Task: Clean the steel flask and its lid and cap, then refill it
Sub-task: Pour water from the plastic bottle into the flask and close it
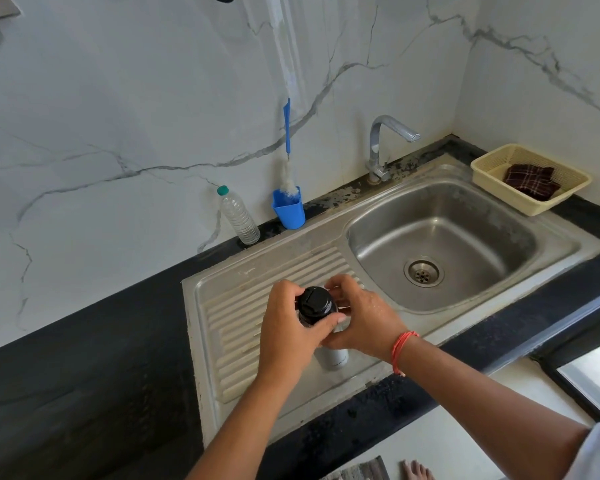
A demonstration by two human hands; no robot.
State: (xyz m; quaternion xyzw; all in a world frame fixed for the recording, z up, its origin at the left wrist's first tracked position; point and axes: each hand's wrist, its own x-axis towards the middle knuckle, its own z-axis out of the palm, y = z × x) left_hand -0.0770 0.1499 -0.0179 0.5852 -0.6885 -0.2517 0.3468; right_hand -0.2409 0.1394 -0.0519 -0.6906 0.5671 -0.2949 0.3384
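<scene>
The steel flask [333, 358] stands upright on the ribbed drainboard [243, 306] of the sink, seen from above. Its black lid [315, 301] sits on top. My left hand [291, 327] grips the black lid from the left, thumb across its front. My right hand [361, 317] wraps round the flask's upper body from the right. Both hands hide most of the flask; only its pale lower part shows. A separate cap is not visible.
The sink basin [520, 233] with drain lies to the right, the tap [381, 147] behind it. A blue holder [290, 211] with a bottle brush [287, 161] and a plastic water bottle [239, 216] stand at the wall. A yellow basket [489, 164] holds a checked cloth [530, 180].
</scene>
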